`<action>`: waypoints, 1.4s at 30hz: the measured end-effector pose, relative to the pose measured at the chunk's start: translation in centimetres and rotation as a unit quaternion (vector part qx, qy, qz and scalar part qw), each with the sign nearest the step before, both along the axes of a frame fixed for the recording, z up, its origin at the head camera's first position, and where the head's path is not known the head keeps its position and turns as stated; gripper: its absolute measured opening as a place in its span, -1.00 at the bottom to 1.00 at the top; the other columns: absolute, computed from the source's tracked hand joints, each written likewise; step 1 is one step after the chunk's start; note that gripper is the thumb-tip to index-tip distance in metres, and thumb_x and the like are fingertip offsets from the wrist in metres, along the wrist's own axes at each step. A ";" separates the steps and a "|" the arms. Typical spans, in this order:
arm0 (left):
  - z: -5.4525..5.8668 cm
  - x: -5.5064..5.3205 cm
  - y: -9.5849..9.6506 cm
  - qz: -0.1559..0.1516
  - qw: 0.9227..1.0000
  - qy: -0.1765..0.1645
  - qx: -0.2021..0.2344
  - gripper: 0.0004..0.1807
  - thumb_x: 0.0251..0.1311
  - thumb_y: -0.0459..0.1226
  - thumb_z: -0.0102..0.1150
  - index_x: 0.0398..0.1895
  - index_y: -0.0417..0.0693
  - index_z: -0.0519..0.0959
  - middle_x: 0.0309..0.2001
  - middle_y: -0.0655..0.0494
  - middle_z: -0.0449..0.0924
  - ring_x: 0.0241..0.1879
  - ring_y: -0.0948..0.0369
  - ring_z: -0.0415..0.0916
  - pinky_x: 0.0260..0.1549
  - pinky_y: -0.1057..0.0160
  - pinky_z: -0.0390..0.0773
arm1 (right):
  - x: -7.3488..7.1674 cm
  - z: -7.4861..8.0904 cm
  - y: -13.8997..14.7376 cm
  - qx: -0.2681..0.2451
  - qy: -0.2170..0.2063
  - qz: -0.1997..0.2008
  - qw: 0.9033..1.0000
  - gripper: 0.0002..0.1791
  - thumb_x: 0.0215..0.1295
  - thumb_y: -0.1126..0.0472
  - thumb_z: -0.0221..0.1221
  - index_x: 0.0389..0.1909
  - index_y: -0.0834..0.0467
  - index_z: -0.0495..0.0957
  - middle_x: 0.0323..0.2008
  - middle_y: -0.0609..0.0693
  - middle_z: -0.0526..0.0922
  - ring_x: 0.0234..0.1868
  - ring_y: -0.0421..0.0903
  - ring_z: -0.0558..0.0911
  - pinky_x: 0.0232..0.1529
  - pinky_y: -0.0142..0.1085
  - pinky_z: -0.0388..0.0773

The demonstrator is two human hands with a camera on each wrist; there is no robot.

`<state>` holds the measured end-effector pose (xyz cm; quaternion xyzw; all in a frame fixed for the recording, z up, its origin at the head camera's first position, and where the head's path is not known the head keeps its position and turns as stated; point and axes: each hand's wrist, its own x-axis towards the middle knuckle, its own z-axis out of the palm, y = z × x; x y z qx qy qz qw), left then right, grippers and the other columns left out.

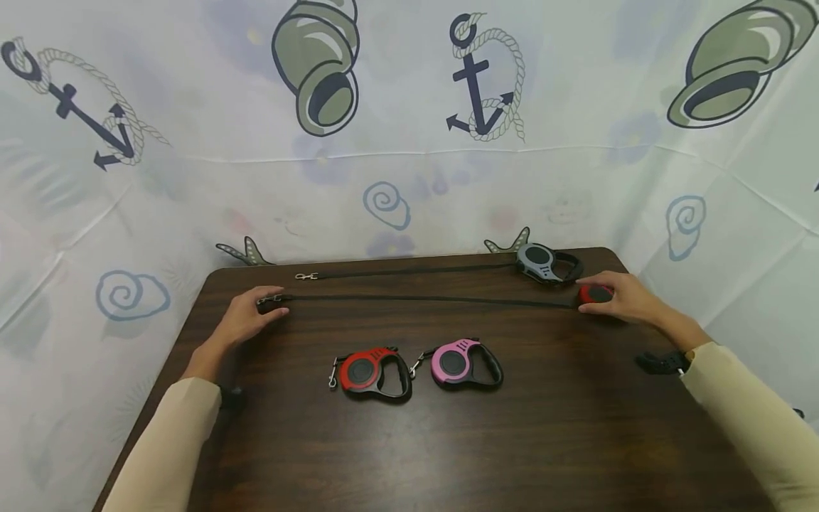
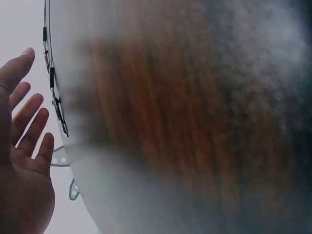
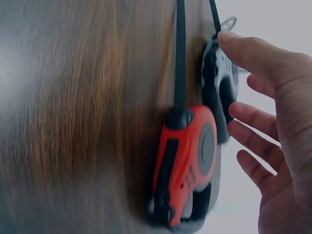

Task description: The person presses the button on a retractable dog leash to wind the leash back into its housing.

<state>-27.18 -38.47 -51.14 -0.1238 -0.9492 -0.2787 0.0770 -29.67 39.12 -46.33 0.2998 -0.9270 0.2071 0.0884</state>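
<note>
My left hand (image 1: 246,316) is at the far left of the table with its fingers spread around the metal clip (image 1: 271,299) of a pulled-out leash. In the left wrist view its fingers are loosely extended, with the clip (image 2: 58,114) beside them. The black strap (image 1: 416,298) runs straight across to a red retractable dog leash (image 3: 195,151). Over that red casing my right hand (image 1: 630,299) hovers, thumb and fingers apart, partly hiding it in the head view. The right wrist view shows the hand's fingers spread beside the casing, gripping nothing.
Behind lies a grey retractable leash (image 1: 536,262), its strap pulled out leftward to a clip (image 1: 306,276). Nearer the middle are another red leash (image 1: 360,370) and a pink leash (image 1: 453,363), both wound in. A printed cloth (image 1: 409,121) hangs behind the brown table (image 1: 448,455).
</note>
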 end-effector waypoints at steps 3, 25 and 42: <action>0.0 -0.1 0.0 0.001 1.000 -0.012 0.001 -0.37 0.36 -0.18 0.43 0.39 -0.31 0.51 0.37 -0.38 0.48 0.40 -0.36 0.36 0.33 -0.42 0.30 | 0.2 0.0 1.2 0.006 -0.016 -0.013 1.000 -0.37 0.08 0.15 0.60 0.16 0.30 0.69 -0.22 0.15 0.70 -0.41 -0.09 0.46 -0.42 -0.29 0.36; -0.6 -1.2 -0.3 0.016 0.999 -0.039 -0.001 -0.39 0.39 -0.21 0.41 0.40 -0.30 0.51 0.39 -0.42 0.46 0.40 -0.38 0.34 0.35 -0.40 0.29 | 0.4 -1.7 5.4 0.049 -0.051 -0.081 0.994 -0.15 0.01 -0.01 0.65 0.28 0.34 0.61 0.00 0.38 0.72 -0.01 0.34 0.69 -0.01 0.30 0.59; -0.8 -1.5 -0.8 0.014 0.999 -0.016 -0.026 -0.50 0.28 -0.33 0.47 0.25 -0.34 0.63 0.23 -0.43 0.59 0.27 -0.39 0.48 0.28 -0.38 0.37 | 0.3 -3.0 5.8 0.100 -0.064 -0.078 0.990 -0.04 -0.03 -0.06 0.66 0.31 0.38 0.52 -0.17 0.33 0.77 -0.20 0.24 0.75 -0.15 0.20 0.64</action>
